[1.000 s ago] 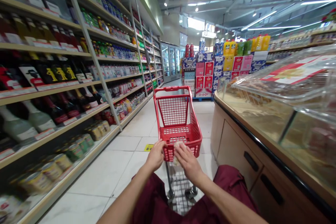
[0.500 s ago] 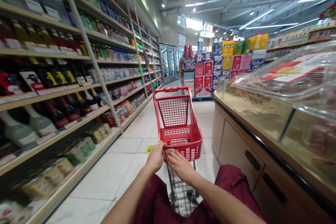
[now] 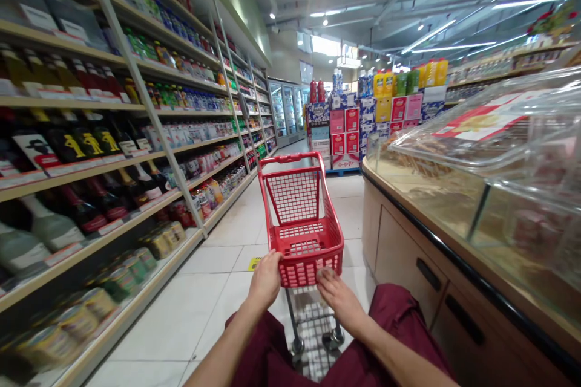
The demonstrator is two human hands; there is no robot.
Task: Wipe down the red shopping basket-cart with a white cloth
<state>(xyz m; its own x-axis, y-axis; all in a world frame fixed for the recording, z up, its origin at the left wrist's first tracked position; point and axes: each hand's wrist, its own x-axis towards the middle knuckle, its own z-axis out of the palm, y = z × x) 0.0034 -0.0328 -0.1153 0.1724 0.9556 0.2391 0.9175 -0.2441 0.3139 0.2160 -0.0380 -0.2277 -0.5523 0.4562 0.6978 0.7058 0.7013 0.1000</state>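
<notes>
A red plastic shopping cart [image 3: 304, 236] stands right in front of me, its mesh basket bare inside. My left hand [image 3: 267, 278] is closed around the near left corner of the basket's rim. Lower and to the right, my right hand [image 3: 339, 297] has its fingers stretched out, the tips against the basket's near wall by the lower right corner. Nothing shows in its palm. Under the basket the cart's metal frame and dark wheels show between my maroon-clad knees [image 3: 403, 326].
Shelves [image 3: 190, 181] of bottles and cans line the left side. On the right stands a wooden counter [image 3: 399, 242] with a clear cover and a black edge. Ahead are stacked drink boxes [image 3: 345, 133] and glass-door fridges [image 3: 288, 106]. A yellow label [image 3: 254, 263] lies on the tiled floor.
My right hand has moved right and down along the basket's near wall, away from my left hand. The left hand keeps its place at the corner. The view has turned slightly right.
</notes>
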